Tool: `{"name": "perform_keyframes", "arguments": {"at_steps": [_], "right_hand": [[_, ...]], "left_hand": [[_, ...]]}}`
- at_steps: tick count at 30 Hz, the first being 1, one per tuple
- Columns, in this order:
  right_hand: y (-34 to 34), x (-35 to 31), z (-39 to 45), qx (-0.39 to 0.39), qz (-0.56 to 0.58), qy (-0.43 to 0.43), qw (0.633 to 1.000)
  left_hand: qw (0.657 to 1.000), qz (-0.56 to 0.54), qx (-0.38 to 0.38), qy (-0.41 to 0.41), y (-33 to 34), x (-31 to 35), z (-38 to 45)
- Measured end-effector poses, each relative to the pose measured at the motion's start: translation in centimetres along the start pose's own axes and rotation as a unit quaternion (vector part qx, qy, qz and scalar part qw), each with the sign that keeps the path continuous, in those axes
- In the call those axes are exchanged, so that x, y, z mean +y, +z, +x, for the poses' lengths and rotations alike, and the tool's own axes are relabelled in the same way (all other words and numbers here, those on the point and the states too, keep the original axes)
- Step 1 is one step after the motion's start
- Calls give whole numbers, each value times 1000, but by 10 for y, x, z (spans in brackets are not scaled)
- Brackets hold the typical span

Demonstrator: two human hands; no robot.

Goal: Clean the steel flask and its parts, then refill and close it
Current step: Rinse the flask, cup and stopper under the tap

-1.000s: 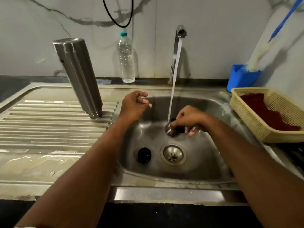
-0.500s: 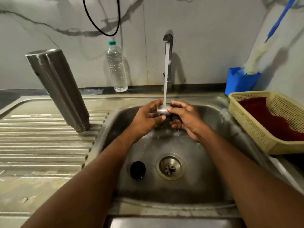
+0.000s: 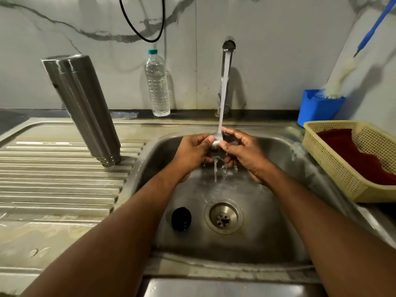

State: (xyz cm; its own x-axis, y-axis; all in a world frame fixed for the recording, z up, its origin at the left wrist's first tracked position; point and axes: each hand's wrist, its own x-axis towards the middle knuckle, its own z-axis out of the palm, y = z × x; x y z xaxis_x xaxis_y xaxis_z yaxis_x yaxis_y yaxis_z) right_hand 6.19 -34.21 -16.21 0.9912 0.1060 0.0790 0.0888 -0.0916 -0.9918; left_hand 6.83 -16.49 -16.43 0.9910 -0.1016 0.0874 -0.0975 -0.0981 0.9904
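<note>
Rinsing | both hands [image 3: 216,154] now pinch cap [image 3: 216,142] under stream | flask [image 3: 82,108] unmoved

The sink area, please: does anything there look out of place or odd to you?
A black part lies loose on the sink floor beside the drain. The steel flask stands mouth-down on the drainboard, evidently draining.

silver flask [image 3: 82,108], yellow lattice basket [image 3: 334,159], blue tub [image 3: 317,110], black cap [image 3: 181,218], grey-veined white wall [image 3: 278,50]
</note>
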Motion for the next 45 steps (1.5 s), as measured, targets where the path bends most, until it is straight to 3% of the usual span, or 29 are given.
{"name": "perform_keyframes", "arguments": {"at_steps": [8,12,16,22,25,28,33,38,42,45], "right_hand": [[12,-11,1,42,78,95,992],[10,-10,0,57,70,80,993],[4,-9,-1,62,88,45,993],[7,-17,2,70,161,73,982],[9,-20,0,42,190,103,976],[13,-19,-1,46,160,122,979],[13,-14,1,33,83,56,994],[11,-9,-3,10,-75,-43,996],[9,-15,-1,6,16,17,1000],[10,-18,-1,15,74,81,994]], "left_hand": [[994,106,-21,30,10,0,-3],[995,80,22,51,9,-1,0],[1000,-3,30,4,10,-5,4],[990,30,123,58,11,3,2],[993,45,57,94,7,3,0],[997,5,-11,73,1,0,0],[997,-50,37,42,-7,-4,5],[999,-49,10,3,-3,-3,5],[998,-46,-40,14,0,-4,6],[998,-24,-34,52,4,-4,3]]}}
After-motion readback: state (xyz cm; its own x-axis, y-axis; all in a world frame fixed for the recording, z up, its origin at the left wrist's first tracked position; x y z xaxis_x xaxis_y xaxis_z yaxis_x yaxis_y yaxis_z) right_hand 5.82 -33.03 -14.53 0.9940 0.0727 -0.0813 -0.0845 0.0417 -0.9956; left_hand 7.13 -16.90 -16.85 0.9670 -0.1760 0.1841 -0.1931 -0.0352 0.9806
